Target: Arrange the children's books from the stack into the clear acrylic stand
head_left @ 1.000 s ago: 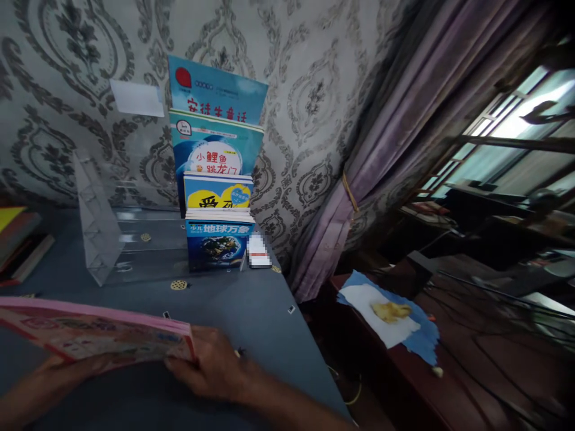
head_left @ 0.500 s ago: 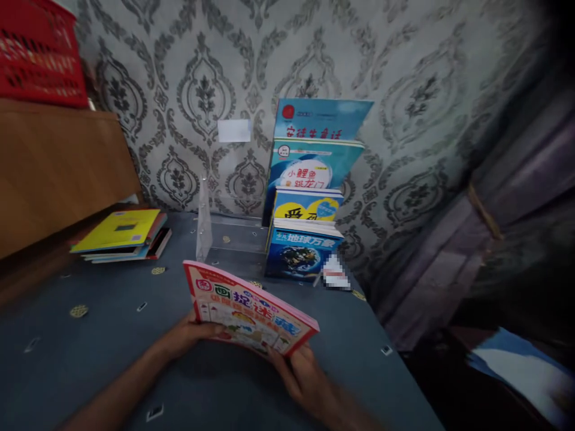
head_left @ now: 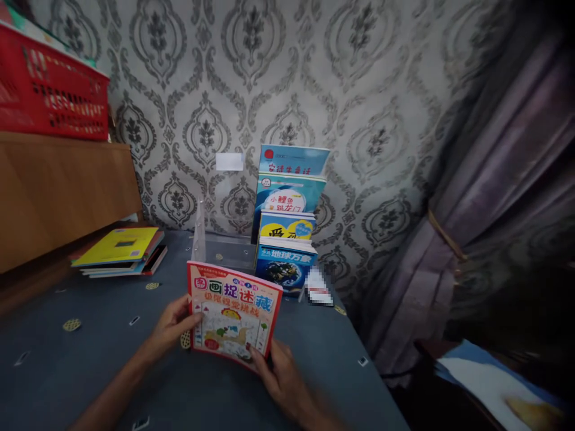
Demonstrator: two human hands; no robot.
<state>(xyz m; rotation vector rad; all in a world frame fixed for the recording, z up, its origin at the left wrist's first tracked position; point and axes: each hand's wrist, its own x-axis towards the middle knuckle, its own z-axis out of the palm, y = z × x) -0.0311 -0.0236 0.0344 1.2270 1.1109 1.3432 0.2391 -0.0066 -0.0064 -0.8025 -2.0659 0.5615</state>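
Between my two hands is a thin red-bordered picture book, tilted with its cover facing me. My left hand grips its left edge, thumb on the cover and fingers behind. At the lower right corner my right hand pinches the book, its thumb on the front. Beyond it stands a clear acrylic stand. Its right part bears several upright books in steps, with a blue earth-cover book in front and a teal book behind. The left part of the stand shows no books; its lower front is hidden by the held book.
A stack of books with a yellow one on top lies at the table's left. A red basket rests on a wooden cabinet. A pixelated white item sits beside the stand. Right of the table hangs a grey curtain.
The book has tipped up so its cover shows more fully, and both hands hold it still. My left hand has shifted up along the left edge. The view has moved.
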